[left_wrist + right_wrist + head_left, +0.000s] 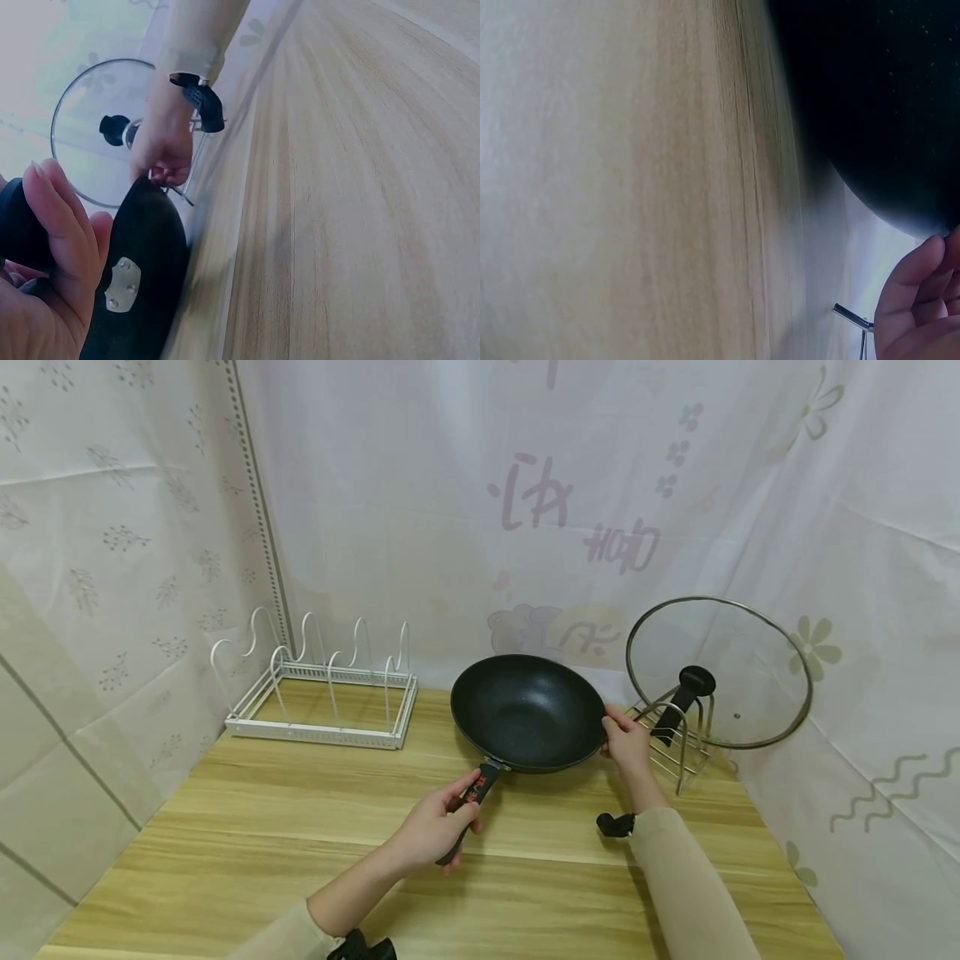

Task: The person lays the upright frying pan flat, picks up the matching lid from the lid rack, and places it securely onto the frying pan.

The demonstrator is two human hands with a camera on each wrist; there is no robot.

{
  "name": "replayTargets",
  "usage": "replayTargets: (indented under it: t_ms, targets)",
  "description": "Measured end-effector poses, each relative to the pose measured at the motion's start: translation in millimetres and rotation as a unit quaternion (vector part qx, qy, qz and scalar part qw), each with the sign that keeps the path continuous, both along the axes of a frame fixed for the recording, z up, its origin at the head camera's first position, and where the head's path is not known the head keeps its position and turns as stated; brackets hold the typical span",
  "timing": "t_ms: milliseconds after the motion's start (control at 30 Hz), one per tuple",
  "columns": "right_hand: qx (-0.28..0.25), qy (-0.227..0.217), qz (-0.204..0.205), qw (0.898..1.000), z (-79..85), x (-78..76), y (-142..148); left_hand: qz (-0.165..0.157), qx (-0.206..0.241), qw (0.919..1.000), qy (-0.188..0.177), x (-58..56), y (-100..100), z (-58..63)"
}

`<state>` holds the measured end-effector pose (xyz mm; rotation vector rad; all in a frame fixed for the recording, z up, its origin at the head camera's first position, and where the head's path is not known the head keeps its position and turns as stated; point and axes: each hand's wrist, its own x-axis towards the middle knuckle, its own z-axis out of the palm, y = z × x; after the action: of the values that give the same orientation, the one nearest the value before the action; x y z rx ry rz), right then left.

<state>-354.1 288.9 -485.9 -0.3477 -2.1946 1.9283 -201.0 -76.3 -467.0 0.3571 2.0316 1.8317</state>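
Note:
A black wok (528,714) with a long dark handle (480,785) is close over the wooden table, its inside facing up. My left hand (435,827) grips the handle, which carries red lettering. At the wok's right rim, my right hand (627,745) pinches the edge between thumb and fingers. In the left wrist view the wok's outer side (142,247) shows a metal handle bracket (122,285) with rivets. The right wrist view has the dark underside (885,112) with the right hand's fingers (911,274) at the rim.
Left on the table (300,818) stands a white wire rack (318,739) with upright loops. To the right, just beyond my right hand, a small metal rack (681,760) holds a glass lid (750,672) with a black knob (697,680). Printed curtains hang behind.

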Motion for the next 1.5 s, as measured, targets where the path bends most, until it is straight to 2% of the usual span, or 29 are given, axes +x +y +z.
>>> replayTargets:
  t_ms: [367, 633, 1033, 1500]
  targets:
    - [-0.017, -0.003, -0.018, 1.000, -3.1, 1.4, -6.0, 0.001, -0.008, 1.0000, 0.003, 0.5, -1.7, 3.4]
    - [-0.019, -0.006, -0.022, 1.000, -6.7, 2.0, -5.8, -0.001, -0.010, 0.9999, 0.002, -1.8, -3.6, -0.5]
    - [-0.027, -0.007, -0.020, 0.999, -1.1, 4.4, -7.6, -0.006, -0.007, 1.0000, 0.001, -3.3, -5.5, 3.0]
    - [-0.042, -0.020, -0.018, 0.999, 1.1, 8.0, -7.5, -0.007, 0.004, 0.9998, -0.018, -4.4, -7.6, 2.1]
